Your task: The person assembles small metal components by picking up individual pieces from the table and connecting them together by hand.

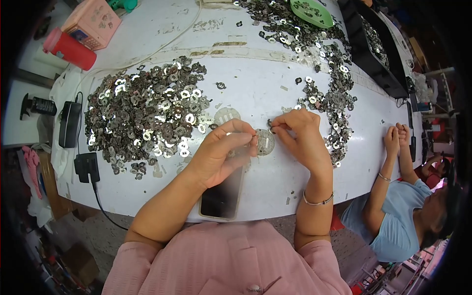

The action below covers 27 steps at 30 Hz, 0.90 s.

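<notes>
My left hand (221,152) is over the white table, thumb and index fingertip pressed together. Whatever they pinch is too small to make out. To its right, my right hand (304,135) pinches a small dark metal piece (270,126) at its fingertips. Between both hands lies a round, clear-looking disc (266,143) with slots, partly covered by the left fingers. A similar slotted disc (226,116) sits just beyond the left hand. Left of that hand spreads a large heap of small ring-shaped metal pieces (147,108). Under my left wrist, a phone (220,199) lies dark-screened near the table's front edge.
More metal pieces (339,93) trail along the right side, up to a green dish (311,13) and a black bin (376,49). A red cup (70,49), pink box (93,24) and black power adapter (70,124) stand left. A co-worker (393,211) sits at right.
</notes>
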Each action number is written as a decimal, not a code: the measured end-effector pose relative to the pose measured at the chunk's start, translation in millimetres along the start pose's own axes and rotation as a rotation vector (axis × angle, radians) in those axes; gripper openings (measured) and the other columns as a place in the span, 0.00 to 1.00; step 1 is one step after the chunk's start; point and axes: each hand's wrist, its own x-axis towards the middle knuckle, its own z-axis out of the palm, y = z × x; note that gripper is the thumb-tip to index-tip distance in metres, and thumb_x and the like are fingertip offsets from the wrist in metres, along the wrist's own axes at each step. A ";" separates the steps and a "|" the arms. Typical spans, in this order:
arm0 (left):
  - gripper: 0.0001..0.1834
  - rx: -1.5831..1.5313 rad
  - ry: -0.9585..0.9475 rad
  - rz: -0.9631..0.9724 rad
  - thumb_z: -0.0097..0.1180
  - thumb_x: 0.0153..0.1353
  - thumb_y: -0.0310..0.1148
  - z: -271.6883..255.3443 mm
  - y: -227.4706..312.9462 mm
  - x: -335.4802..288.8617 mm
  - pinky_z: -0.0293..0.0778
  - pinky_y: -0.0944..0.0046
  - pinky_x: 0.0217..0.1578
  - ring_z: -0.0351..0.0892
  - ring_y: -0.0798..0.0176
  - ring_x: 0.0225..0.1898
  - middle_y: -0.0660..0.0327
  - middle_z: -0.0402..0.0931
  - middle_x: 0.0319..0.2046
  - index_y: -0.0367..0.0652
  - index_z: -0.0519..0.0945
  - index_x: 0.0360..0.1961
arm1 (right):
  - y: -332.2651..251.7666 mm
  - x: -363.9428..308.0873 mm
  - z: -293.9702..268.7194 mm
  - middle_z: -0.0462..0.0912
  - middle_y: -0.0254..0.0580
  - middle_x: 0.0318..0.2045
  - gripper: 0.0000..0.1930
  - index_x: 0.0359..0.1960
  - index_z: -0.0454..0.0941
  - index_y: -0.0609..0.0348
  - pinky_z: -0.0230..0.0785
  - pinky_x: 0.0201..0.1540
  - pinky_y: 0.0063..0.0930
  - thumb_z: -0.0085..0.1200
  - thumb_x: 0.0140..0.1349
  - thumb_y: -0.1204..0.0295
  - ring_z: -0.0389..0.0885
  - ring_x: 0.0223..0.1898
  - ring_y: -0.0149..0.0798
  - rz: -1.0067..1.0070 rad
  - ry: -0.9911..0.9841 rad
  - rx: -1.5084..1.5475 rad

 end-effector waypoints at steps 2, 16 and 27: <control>0.07 0.103 0.083 0.024 0.55 0.60 0.24 1.9 -1.2 -1.9 0.63 0.77 0.19 0.75 0.68 0.30 0.59 0.75 0.33 0.40 0.74 0.39 | -1.8 1.6 -0.7 0.77 0.33 0.26 0.06 0.31 0.81 0.53 0.57 0.45 0.31 0.60 0.51 0.76 0.72 0.32 0.37 0.003 0.035 0.041; 0.07 0.092 0.021 0.034 0.57 0.62 0.31 0.3 -3.9 -1.6 0.67 0.74 0.30 0.73 0.70 0.34 0.62 0.74 0.34 0.44 0.75 0.39 | -32.4 0.4 -3.9 0.78 0.31 0.29 0.05 0.36 0.79 0.62 0.64 0.39 0.20 0.53 0.62 0.76 0.71 0.34 0.26 0.183 -0.073 0.921; 0.08 -0.144 0.002 0.042 0.53 0.62 0.31 -1.9 -3.2 0.8 0.60 0.76 0.13 0.69 0.68 0.26 0.60 0.68 0.27 0.45 0.68 0.28 | 0.1 -4.2 -17.4 0.76 0.33 0.27 0.09 0.32 0.83 0.56 0.63 0.38 0.28 0.63 0.46 0.79 0.72 0.33 0.37 0.001 -0.003 -0.041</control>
